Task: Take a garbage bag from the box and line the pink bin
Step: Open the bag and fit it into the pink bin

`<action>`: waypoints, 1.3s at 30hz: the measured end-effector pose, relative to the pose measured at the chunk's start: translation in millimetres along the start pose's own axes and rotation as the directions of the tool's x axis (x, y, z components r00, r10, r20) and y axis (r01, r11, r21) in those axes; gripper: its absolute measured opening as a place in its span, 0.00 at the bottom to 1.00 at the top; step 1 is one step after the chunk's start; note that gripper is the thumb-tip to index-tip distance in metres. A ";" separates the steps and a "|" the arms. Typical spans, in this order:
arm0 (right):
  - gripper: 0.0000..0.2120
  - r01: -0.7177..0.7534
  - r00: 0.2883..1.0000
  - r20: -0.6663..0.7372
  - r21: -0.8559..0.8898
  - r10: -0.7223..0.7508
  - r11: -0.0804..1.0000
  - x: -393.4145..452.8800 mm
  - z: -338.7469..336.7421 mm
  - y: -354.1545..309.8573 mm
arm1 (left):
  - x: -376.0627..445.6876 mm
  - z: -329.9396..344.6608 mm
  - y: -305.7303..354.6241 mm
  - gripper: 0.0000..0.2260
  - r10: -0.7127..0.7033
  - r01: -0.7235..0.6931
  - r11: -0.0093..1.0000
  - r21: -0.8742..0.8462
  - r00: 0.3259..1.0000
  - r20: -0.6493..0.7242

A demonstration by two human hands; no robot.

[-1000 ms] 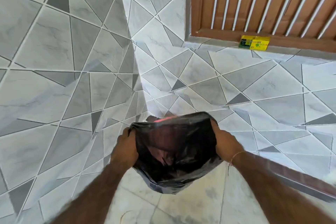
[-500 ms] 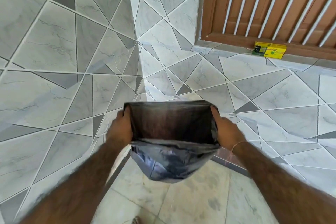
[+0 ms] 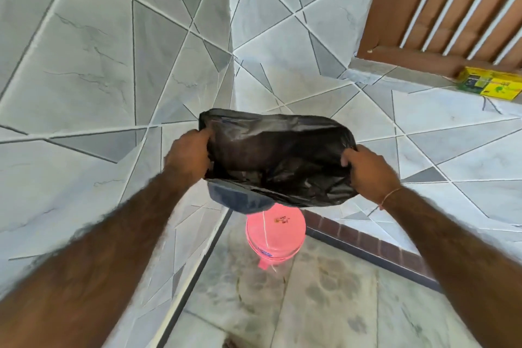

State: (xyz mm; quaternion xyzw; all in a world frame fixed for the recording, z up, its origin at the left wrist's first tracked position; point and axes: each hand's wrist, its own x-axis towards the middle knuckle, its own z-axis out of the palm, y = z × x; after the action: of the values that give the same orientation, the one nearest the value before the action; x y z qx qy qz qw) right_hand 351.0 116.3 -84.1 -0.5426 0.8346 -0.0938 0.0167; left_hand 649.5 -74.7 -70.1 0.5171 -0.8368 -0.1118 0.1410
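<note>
The tiled wall fills the left side, grey and white in slanted shapes; the left forearm crosses it from the lower left corner; the left hand is closed on the left edge of the bag's mouth, fingers curled over the rim. The bag is black and glossy, held up in the air with its mouth stretched wide toward the camera, its inside dark and creased; a slack grey fold of it hangs at the lower left, just above the bin. The bin is pink and stands on the floor in the corner, directly under the bag, which hides its far rim; I cannot tell whether bag and bin touch; the bin shows a small dark mark inside and a blue label on the near rim. The right hand grips the right edge of the bag's mouth, thumb on top, a thin thread around the wrist. Far right, a yellow box lies on the ledge beside the brown door, well apart from the bin.
</note>
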 end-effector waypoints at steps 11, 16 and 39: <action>0.32 -0.233 0.969 0.112 0.128 0.220 0.964 21.0 54.7 -52.6 | -11.5 42.6 -57.6 0.13 -0.119 0.130 0.989 -0.068 0.982 0.146; 0.31 -0.248 0.967 0.103 0.139 0.235 0.959 24.3 69.3 -70.7 | -17.2 52.0 -69.6 0.14 -0.127 0.147 0.985 -0.087 0.971 0.201; 0.29 -0.309 0.951 0.065 0.254 0.303 0.916 29.8 70.2 -64.4 | 17.8 50.9 -51.6 0.20 -0.088 0.128 0.983 -0.128 0.955 0.284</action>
State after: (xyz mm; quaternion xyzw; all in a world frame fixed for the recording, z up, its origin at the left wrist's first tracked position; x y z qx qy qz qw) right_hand 406.0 54.2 -139.6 -0.3996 0.8891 -0.1928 0.1125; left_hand 667.1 -111.2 -132.7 0.5297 -0.8083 -0.2513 0.0536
